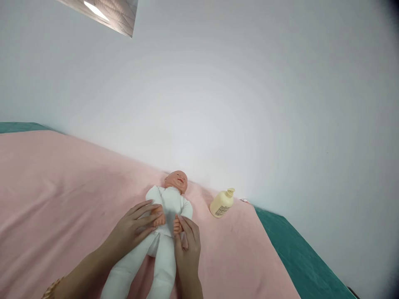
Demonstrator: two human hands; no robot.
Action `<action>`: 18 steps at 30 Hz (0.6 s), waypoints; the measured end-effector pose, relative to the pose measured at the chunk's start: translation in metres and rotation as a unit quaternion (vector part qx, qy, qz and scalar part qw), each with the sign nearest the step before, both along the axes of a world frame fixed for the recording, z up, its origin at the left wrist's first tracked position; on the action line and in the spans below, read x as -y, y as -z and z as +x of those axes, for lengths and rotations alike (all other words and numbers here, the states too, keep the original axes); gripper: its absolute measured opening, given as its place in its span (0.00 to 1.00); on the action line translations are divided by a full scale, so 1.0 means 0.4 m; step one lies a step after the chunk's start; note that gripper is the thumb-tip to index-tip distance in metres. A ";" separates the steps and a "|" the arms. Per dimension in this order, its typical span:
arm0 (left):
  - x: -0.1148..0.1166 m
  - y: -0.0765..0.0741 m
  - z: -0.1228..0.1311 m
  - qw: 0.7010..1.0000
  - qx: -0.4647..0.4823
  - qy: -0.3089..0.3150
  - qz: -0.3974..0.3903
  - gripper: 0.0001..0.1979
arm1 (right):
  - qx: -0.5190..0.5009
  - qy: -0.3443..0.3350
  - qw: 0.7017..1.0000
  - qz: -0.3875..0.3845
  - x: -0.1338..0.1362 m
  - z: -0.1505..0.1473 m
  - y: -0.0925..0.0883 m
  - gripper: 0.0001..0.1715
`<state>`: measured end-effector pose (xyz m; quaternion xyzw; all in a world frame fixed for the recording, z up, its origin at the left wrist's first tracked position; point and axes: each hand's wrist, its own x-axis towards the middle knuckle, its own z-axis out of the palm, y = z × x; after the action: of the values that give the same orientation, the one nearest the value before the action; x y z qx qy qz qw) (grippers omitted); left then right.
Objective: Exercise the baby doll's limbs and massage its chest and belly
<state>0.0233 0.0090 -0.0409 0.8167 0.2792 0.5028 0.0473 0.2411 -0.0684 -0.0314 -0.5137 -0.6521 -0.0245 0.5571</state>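
- Doll is lying face-up on pink blanket, w/ our hands steadying its waist.
- Left hand is resting loosely open over doll's arm; right hand is pinching its other arm.
- Lotion bottle is lying nearby, w/in reach.

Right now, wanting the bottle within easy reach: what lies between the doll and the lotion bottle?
In the head view, only bare pink blanket separates the doll from the lotion bottle.

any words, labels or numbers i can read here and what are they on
None can be read.
The lotion bottle lying on the pink blanket has a dark printed block on its side, too small and blurred to make out.
The doll under the left hand and right hand bears no print.
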 end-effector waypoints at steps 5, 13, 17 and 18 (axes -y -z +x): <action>0.013 -0.031 -0.007 0.997 0.056 -0.019 -0.052 0.16 | -0.203 0.062 0.973 -0.090 0.013 0.000 -0.011 0.20; 0.036 -0.091 -0.031 0.929 0.178 -0.081 -0.314 0.19 | -0.338 0.145 0.926 -0.090 0.023 0.018 -0.060 0.35; 0.029 -0.103 -0.046 0.913 0.216 -0.082 -0.336 0.20 | -0.375 0.141 0.912 -0.087 0.029 0.014 -0.078 0.36; 0.026 -0.105 -0.051 0.910 0.224 -0.086 -0.339 0.20 | -0.383 0.144 0.908 -0.084 0.030 0.014 -0.083 0.36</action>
<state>0.0029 -0.0013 0.0011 0.5903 0.4843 0.5494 0.3393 0.2465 -0.0805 0.0019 -0.6165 -0.3070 0.1495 0.7094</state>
